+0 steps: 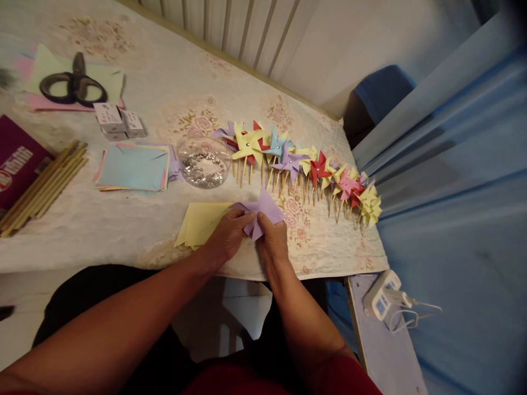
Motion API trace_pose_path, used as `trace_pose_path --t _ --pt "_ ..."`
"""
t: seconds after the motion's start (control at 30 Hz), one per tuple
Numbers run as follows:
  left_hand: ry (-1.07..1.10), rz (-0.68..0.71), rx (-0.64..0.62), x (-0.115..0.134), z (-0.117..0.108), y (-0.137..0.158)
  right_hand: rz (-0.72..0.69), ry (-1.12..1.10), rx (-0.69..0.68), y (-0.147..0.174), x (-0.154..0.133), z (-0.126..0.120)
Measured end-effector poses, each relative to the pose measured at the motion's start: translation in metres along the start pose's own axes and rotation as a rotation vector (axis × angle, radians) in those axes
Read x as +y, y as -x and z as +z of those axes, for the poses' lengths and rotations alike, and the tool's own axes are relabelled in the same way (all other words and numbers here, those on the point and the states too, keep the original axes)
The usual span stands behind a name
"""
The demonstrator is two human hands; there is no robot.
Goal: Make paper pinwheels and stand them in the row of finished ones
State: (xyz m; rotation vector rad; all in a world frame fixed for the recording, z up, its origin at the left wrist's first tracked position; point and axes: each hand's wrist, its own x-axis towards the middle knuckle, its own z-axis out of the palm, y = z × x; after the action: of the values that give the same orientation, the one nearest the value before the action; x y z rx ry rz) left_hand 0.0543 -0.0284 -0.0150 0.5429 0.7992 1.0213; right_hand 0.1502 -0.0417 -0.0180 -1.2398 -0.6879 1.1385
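Between both hands is a purple paper pinwheel (269, 207), its points partly folded toward the middle. My left hand (230, 230) pinches its left side with thumb and finger. My right hand (274, 237) grips the lower right, the thumb pressed near the centre. Whether a pin is under the thumbs is hidden. Beside my left hand, a yellow paper stack (200, 222) lies on the cloth. Just beyond sits a clear round dish (205, 164) of small shiny metal pieces. A row of finished pinwheels (290, 162) on sticks, in several colours, lies past my right hand.
Coloured cut sheets (134, 167) lie left of the dish, near small white boxes (117, 122). Black-handled scissors (74, 85) rest on more paper. Thin wooden sticks (45, 189) lean on a purple box (20, 156) at far left. A white power strip (382, 296) is at lower right.
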Motion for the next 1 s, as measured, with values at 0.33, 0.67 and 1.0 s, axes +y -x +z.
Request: trace_pose_path --t 0.33,0.67,1.0 --pt "0.049 0.017 0.009 0.006 -0.001 -0.002 -0.035 0.124 0.059 0.003 -0.002 -0.006" --pt "0.153 0.048 0.108 0.027 -0.011 -0.007 -0.523 0.548 0.224 0.02 -0.005 -0.016" --pt "0.205 0.05 0.066 0.022 -0.015 -0.011 -0.679 0.777 -0.102 0.018 0.001 -0.014"
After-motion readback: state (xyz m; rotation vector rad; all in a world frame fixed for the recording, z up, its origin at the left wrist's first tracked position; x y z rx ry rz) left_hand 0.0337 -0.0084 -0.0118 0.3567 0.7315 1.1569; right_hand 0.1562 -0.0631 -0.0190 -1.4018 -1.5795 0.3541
